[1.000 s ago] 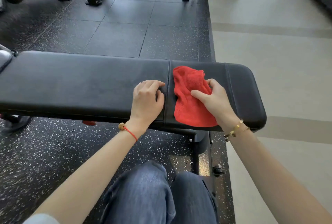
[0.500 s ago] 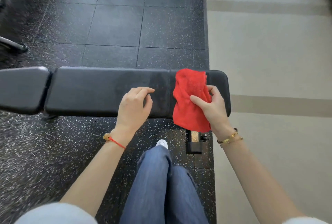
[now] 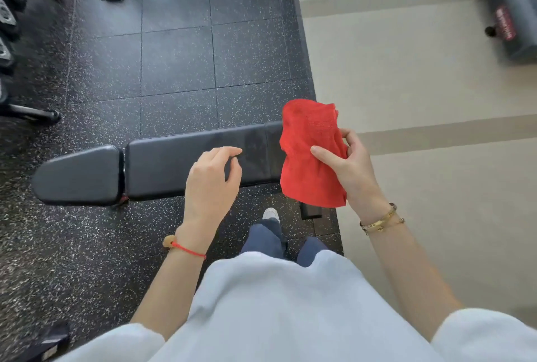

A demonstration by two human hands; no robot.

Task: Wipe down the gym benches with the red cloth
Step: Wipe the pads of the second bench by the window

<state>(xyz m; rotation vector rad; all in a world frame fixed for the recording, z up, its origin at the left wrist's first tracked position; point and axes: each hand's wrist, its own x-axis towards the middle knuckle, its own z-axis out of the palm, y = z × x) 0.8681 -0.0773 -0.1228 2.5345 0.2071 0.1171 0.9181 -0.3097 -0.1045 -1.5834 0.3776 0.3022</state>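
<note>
My right hand [image 3: 353, 168] grips crumpled red cloth [image 3: 312, 155], lifted off black padded gym bench [image 3: 186, 162]. Left hand [image 3: 210, 180] empty, loosely curled. Bench long axis runs left-right; cloth over its right end.

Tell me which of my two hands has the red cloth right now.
Your right hand grips the red cloth, thumb pinching it, gold bracelets on that wrist. Your left hand, with the red string bracelet, is empty above the bench.

White short-sleeved top [image 3: 279, 303], blue jeans [image 3: 266, 238], white shoe [image 3: 270, 213] worn; red string bracelet [image 3: 186, 248] left wrist, gold bangles [image 3: 380, 220] right.
</note>
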